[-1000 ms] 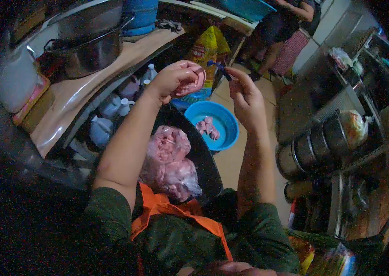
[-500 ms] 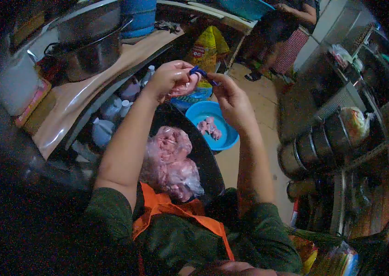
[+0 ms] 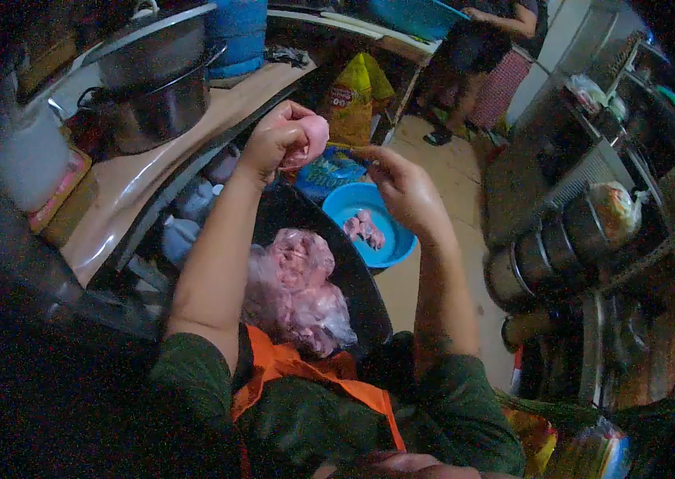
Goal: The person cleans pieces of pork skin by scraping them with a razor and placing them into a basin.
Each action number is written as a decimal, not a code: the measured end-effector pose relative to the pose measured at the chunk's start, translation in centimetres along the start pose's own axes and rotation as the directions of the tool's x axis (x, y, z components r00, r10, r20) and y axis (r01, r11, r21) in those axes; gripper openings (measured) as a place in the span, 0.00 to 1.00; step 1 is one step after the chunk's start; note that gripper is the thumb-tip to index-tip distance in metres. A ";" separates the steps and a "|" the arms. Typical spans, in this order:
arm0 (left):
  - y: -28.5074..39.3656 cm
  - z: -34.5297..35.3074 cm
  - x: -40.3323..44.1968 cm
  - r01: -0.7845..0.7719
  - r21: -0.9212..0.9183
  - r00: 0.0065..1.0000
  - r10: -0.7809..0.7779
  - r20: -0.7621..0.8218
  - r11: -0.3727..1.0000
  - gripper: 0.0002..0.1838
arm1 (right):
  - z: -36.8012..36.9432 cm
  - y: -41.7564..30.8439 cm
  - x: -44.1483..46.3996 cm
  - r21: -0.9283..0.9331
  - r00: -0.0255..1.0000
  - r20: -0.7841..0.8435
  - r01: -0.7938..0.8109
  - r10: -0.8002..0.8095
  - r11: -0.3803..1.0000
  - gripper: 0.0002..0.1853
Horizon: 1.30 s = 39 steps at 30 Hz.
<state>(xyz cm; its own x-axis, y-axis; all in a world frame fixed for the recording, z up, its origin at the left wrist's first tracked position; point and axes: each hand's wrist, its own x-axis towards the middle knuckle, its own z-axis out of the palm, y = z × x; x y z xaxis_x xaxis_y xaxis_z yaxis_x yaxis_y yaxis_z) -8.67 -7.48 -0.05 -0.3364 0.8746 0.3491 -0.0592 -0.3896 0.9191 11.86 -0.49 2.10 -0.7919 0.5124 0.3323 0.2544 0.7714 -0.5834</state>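
Note:
My left hand (image 3: pixel 275 144) is closed around a smooth pink bundle (image 3: pixel 313 140) that looks like raw meat; whether plastic wraps it I cannot tell. To its right, my right hand (image 3: pixel 405 188) has its fingertips pinched together on a thin yellowish strand (image 3: pixel 347 147), which stretches toward the bundle. Below both hands, clear plastic bags of pink raw meat (image 3: pixel 305 287) lie in a black basin (image 3: pixel 365 299). A light blue basin (image 3: pixel 403 254) on the floor holds a few small pieces of meat (image 3: pixel 363 229).
On the counter (image 3: pixel 126 203) at left stand a large metal pot (image 3: pixel 162 108) and a blue container (image 3: pixel 235 36). A yellow sack (image 3: pixel 351 96) stands beyond my hands. Another person (image 3: pixel 473 60) is at the back. Metal pots (image 3: pixel 549 251) line the right-hand shelf.
My left hand has drawn slightly left and the pink bundle now shows more fully. A dark blue band seen between my hands earlier is replaced by a thin yellowish strand.

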 end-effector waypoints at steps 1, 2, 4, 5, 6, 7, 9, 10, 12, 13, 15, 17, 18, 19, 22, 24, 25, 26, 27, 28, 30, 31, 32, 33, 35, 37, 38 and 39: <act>0.1 -0.3 0.1 0.009 0.046 1.000 -0.010 0.019 0.999 0.15 | 0.3 0.1 0.1 0.002 1.000 -0.001 0.003 -0.003 1.000 0.20; -0.3 0.0 0.1 0.009 0.049 1.000 -0.010 0.018 0.999 0.15 | 0.8 0.2 0.3 0.110 0.985 -0.164 0.074 -0.056 0.991 0.17; -1.1 0.8 0.2 -0.082 0.038 0.996 0.081 0.041 0.996 0.16 | 1.6 0.7 0.5 0.202 0.941 -0.326 0.160 -0.088 0.966 0.14; -1.0 0.7 0.1 -0.054 -0.028 0.993 0.057 0.105 0.998 0.17 | 1.9 0.9 0.7 0.154 0.949 -0.297 0.155 -0.104 0.976 0.14; -1.2 0.7 0.1 -0.054 -0.029 0.993 0.057 0.106 0.998 0.17 | 2.0 1.0 0.8 0.105 0.956 -0.268 0.151 -0.119 0.983 0.14; -1.4 0.6 0.3 -0.076 -0.049 0.993 0.080 0.091 0.996 0.17 | 1.9 1.0 0.7 0.105 0.956 -0.270 0.151 -0.118 0.983 0.14; -1.5 0.8 0.4 -0.098 -0.069 0.992 0.104 0.078 0.993 0.17 | 1.4 0.2 0.4 0.121 0.970 -0.230 0.108 -0.078 0.987 0.18; -1.6 1.0 0.3 -0.143 -0.103 0.989 0.147 0.032 0.984 0.17 | 1.1 0.0 0.3 0.121 0.970 -0.231 0.109 -0.079 0.987 0.18; -1.4 1.2 0.2 -0.189 -0.136 0.982 0.188 -0.016 0.973 0.17 | 0.4 -0.2 0.1 0.047 0.989 -0.140 0.045 -0.038 0.998 0.17; -1.1 1.2 0.1 -0.190 -0.119 0.981 0.184 -0.064 0.974 0.17 | 0.5 0.2 0.1 0.047 0.989 -0.141 0.046 -0.039 0.998 0.17; -0.8 1.0 0.1 -0.191 -0.102 0.978 0.180 -0.110 0.976 0.17 | 0.9 0.9 0.2 -0.072 0.959 -0.229 0.153 -0.166 0.986 0.14; -0.8 0.8 0.0 -0.085 -0.081 0.996 0.084 -0.015 0.993 0.17 | 0.5 0.6 0.4 0.030 0.946 -0.302 0.133 -0.118 0.991 0.13; -0.9 1.0 0.0 -0.086 -0.082 0.996 0.085 -0.014 0.993 0.17 | 0.3 0.3 0.4 0.134 0.928 -0.368 0.120 -0.063 0.984 0.13; -1.0 1.3 0.0 -0.121 -0.115 0.993 0.120 -0.011 0.986 0.18 | 0.5 0.3 0.3 0.134 0.928 -0.368 0.119 -0.062 0.984 0.13; -1.2 2.0 -0.2 -0.159 -0.134 0.987 0.162 0.013 0.978 0.18 | 1.4 0.1 0.0 0.114 0.898 -0.414 0.215 -0.151 0.970 0.13; -1.5 1.9 0.0 -0.163 -0.121 0.986 0.167 0.023 0.979 0.18 | 1.9 0.0 -0.1 0.068 0.934 -0.339 0.145 -0.114 0.987 0.13; -1.8 1.6 0.3 -0.220 -0.107 0.975 0.216 -0.043 0.970 0.18 | 1.4 0.0 -0.2 -0.016 0.947 -0.298 0.124 -0.123 0.992 0.13; -1.5 1.5 0.3 -0.276 -0.088 0.958 0.266 -0.110 0.957 0.18 | 1.1 0.1 -0.3 -0.016 0.947 -0.296 0.126 -0.125 0.992 0.13; -1.1 1.2 0.2 -0.278 -0.086 0.957 0.268 -0.112 0.957 0.18 | 0.7 0.2 -0.3 -0.072 0.982 -0.183 0.043 -0.056 0.996 0.16; -0.6 0.7 0.0 -0.174 -0.053 0.983 0.170 -0.072 0.983 0.18 | 0.5 0.2 -0.3 -0.135 0.997 -0.073 -0.033 0.023 0.990 0.19; -0.4 0.5 0.0 -0.067 -0.017 0.997 0.067 -0.037 0.998 0.18 | 0.3 0.4 -0.3 -0.065 0.978 -0.208 0.006 -0.020 0.998 0.16; -0.9 0.5 0.4 -0.105 -0.012 0.994 0.105 -0.001 0.994 0.18 | 0.3 0.4 -0.3 -0.005 0.939 -0.339 0.055 -0.053 0.998 0.13; -1.3 0.6 0.4 -0.141 -0.008 0.989 0.141 0.033 0.990 0.17 | 0.5 0.3 -0.2 -0.006 0.941 -0.334 0.054 -0.053 0.999 0.13; -1.7 0.9 0.5 -0.140 -0.009 0.990 0.140 0.031 0.990 0.17 | 0.6 0.2 -0.1 0.063 0.929 -0.364 0.099 -0.070 0.993 0.13; -2.2 1.4 0.6 -0.097 -0.157 0.981 0.121 0.149 0.983 0.17 | 1.2 0.2 0.1 0.129 0.914 -0.397 0.144 -0.082 0.981 0.12; -2.4 1.2 0.7 -0.129 -0.064 0.988 0.134 0.080 0.990 0.17 | 2.1 0.7 0.2 0.031 0.928 -0.326 0.202 -0.181 0.979 0.15; -2.4 1.2 0.7 -0.153 0.034 0.988 0.152 0.006 0.988 0.17 | 1.6 0.4 0.0 0.030 0.928 -0.325 0.201 -0.180 0.979 0.15; -2.4 1.1 0.8 -0.153 0.033 0.988 0.153 0.005 0.988 0.17 | 0.8 -0.2 -0.4 -0.106 0.966 -0.228 0.101 -0.123 0.989 0.15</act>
<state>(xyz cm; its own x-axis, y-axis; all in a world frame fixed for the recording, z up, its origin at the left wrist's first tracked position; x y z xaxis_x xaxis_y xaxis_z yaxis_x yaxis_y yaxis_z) -7.74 -5.56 -1.77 -0.3365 0.8060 0.4869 0.0243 -0.5094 0.8602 11.64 -1.19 1.48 -0.6699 0.4858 0.5614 0.2303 0.8549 -0.4649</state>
